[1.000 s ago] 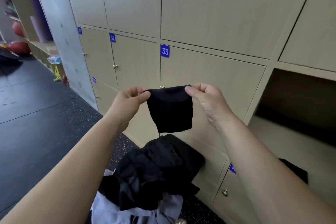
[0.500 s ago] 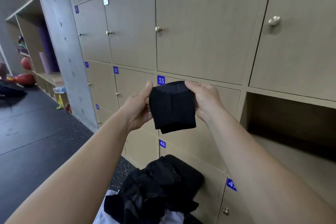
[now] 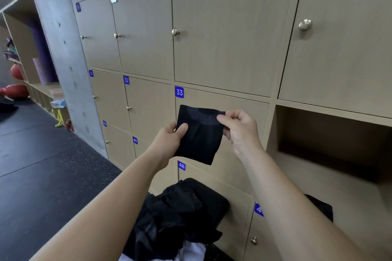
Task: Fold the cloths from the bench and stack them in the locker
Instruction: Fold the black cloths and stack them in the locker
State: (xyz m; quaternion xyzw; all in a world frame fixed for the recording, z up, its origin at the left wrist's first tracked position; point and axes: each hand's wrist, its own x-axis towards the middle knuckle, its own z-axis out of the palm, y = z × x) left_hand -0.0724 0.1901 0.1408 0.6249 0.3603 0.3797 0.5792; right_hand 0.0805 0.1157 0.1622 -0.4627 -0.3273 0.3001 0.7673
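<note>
A wall of wooden lockers is filling the view, with one open locker sitting at the right. Both forearms are reaching forward and upward, side by side. Below them a heap of dark cloths is lying low against the doors. A small folded black cloth is hanging in the air before door 33. The left hand is gripping its left edge, thumb across the front; the right hand is pinching its upper right corner.
</note>
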